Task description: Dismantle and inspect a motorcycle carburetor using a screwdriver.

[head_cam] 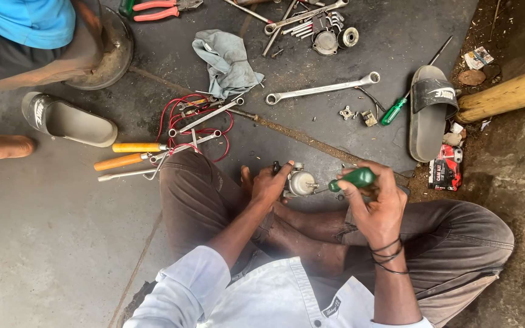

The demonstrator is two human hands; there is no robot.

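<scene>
Seen from the head camera, a small, rounded, dull-grey metal carburetor (302, 181) sits over the person's crossed bare feet, between the two hands. The left hand (268, 184) is curled tight around its left side, holding it. The right hand (377, 203) is closed in a fist on the glossy green handle of a screwdriver (352, 179), whose thin shaft reaches left to the carburetor.

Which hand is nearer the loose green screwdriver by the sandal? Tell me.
Right. The right hand sits below the loose screwdriver; the left hand, holding the metal part, is farther left.
</scene>
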